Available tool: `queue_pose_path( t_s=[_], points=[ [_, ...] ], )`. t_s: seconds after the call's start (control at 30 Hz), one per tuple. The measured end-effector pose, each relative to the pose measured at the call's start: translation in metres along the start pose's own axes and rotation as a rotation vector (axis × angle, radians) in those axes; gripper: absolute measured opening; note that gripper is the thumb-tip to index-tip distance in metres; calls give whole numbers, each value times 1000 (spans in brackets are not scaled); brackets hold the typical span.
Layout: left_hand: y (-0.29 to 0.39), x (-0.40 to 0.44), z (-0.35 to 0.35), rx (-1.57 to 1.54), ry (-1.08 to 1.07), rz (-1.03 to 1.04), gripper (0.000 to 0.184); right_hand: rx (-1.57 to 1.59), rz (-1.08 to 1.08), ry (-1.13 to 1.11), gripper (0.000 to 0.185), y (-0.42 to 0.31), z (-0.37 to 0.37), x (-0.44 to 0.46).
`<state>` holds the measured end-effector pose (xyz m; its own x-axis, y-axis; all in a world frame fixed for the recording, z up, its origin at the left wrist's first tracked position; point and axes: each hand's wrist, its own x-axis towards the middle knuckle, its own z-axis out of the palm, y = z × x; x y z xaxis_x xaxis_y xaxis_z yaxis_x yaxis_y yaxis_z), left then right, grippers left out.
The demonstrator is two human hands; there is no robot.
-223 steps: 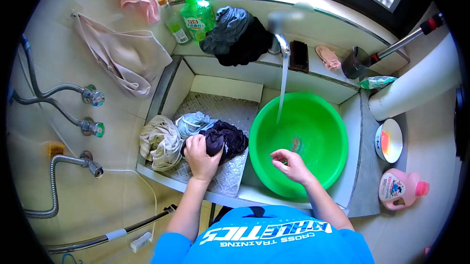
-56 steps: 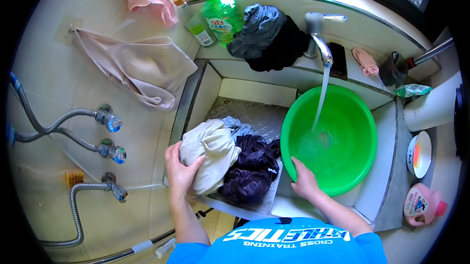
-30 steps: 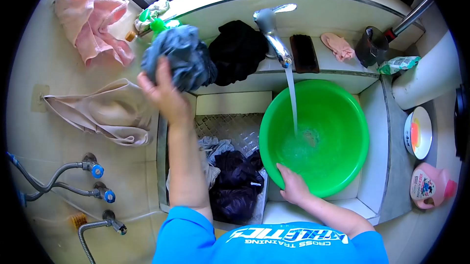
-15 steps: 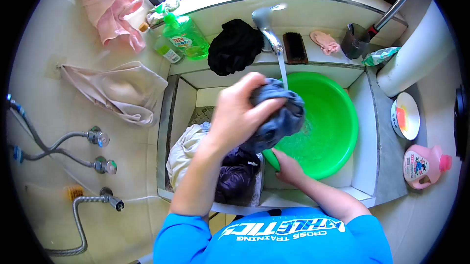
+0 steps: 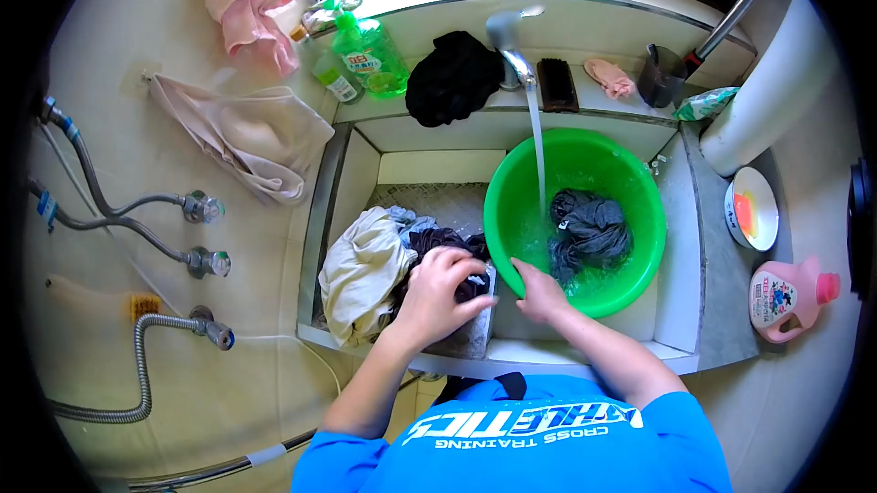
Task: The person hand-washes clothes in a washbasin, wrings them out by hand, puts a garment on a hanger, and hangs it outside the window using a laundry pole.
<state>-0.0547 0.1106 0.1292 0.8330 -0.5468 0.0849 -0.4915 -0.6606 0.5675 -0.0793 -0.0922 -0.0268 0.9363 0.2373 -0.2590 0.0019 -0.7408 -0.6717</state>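
Progress, judged partial — grey garment [image 5: 592,228] in green basin [image 5: 645,255], water [image 5: 537,123] running | cream garment [image 5: 365,275], dark garment [image 5: 443,240], black garment [image 5: 454,82] outside | left hand [image 5: 440,295] empty, fingers parted | right hand [image 5: 541,293] gripping the basin's rim

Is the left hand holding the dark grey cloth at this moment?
No, the dark grey cloth lies in the green basin, apart from the left hand.
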Motion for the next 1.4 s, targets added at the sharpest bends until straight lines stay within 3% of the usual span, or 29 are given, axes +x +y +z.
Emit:
queue_pose_path(
  t_s=[0.07,0.2,0.3,0.4,0.47,0.53,0.6,0.67,0.73,0.83,0.93,1.0,1.07,1.13,1.17,1.2,1.27,1.33,1.4],
  points=[
    [-9,-35,7,376,-100,-143,49,-12,-8,-3,78,1,1,0],
    [-39,-54,21,167,257,-172,37,-16,-26,22,77,3,2,2],
    [-48,-45,28,174,296,-245,30,-25,-46,26,77,6,6,4],
    [-41,-33,32,243,243,-381,33,-39,-39,28,78,4,7,4],
    [-12,-24,30,439,73,-473,39,-102,-27,9,78,5,9,6],
    [18,-11,30,571,-60,-346,44,-106,18,-34,78,-2,7,9],
    [36,8,45,388,110,-122,38,-42,42,-97,76,12,15,17],
    [40,32,67,145,116,19,30,-87,-385,98,75,20,24,15],
    [32,55,98,42,130,55,23,-76,-491,219,68,49,42,10],
    [1,76,150,-103,51,-28,23,46,-44,-228,54,22,-17,-20],
    [-14,82,168,-172,-8,-123,24,204,55,-218,44,56,-63,-25],
    [-17,84,165,-74,-172,-170,26,257,29,81,35,84,-87,-18],
    [-25,84,172,-25,-182,-173,28,322,181,248,39,86,-120,3],
    [-27,84,173,47,-220,-247,30,11,23,611,47,101,-127,28],
    [-26,84,174,45,-189,-237,32,-50,190,571,53,106,-125,36],
    [-25,83,174,53,-193,-243,32,-40,189,568,53,105,-118,41],
    [-24,84,173,56,-196,-243,34,-244,424,370,53,100,-98,45],
    [-22,88,172,64,-189,-254,36,-251,491,256,36,87,-96,49],
    [-17,87,175,64,-191,-264,38,-88,455,350,25,94,-84,46]
  ],
)
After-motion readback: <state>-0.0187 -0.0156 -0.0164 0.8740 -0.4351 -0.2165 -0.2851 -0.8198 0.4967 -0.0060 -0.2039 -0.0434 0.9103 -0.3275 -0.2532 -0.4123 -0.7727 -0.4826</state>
